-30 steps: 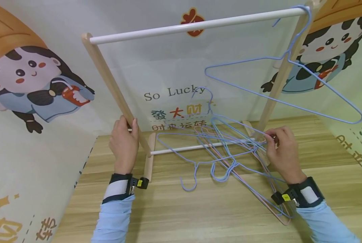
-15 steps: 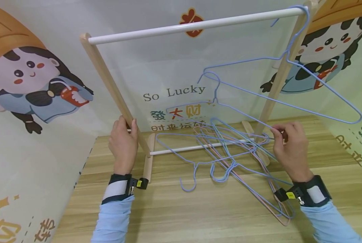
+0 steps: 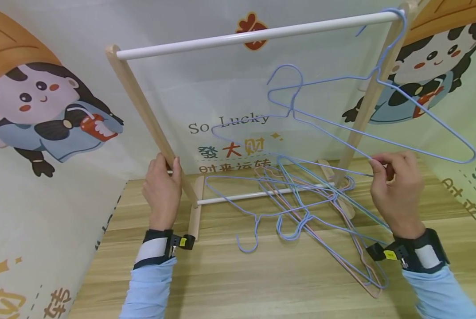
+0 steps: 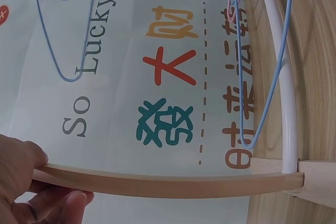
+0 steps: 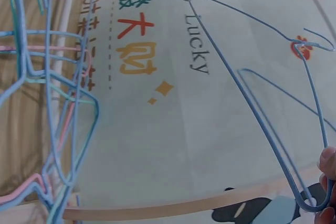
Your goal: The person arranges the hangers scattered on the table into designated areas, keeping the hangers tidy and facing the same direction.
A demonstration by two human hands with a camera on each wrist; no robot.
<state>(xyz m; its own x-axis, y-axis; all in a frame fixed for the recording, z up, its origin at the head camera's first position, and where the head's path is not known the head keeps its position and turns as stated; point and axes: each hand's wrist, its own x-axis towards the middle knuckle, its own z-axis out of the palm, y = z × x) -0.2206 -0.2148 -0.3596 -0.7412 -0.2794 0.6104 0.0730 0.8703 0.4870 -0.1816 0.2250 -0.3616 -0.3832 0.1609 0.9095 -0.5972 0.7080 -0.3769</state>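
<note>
My left hand (image 3: 163, 190) grips the left wooden post (image 3: 148, 117) of a small clothes rack; in the left wrist view its thumb and fingers (image 4: 73, 205) wrap round that post. With thumb and fingers my right hand (image 3: 399, 190) pinches the right corner of a blue wire hanger (image 3: 291, 108), raised off the pile, its hook upward below the white top rail (image 3: 258, 34). The right wrist view shows this held hanger (image 5: 257, 103) at an angle. A second blue hanger (image 3: 417, 99) hangs by its hook at the right end of the rail.
Several blue, pink and green hangers (image 3: 302, 217) lie tangled on the wooden table (image 3: 262, 274), across the rack's white lower bar (image 3: 238, 195). The right wooden post (image 3: 361, 106) stands behind the hanging hanger. A printed backdrop (image 3: 206, 88) closes off the rear.
My right hand has moved right and slightly up, lifting the pinched blue hanger clear of the pile, its hook rising toward the rail. My left hand stays on the post.
</note>
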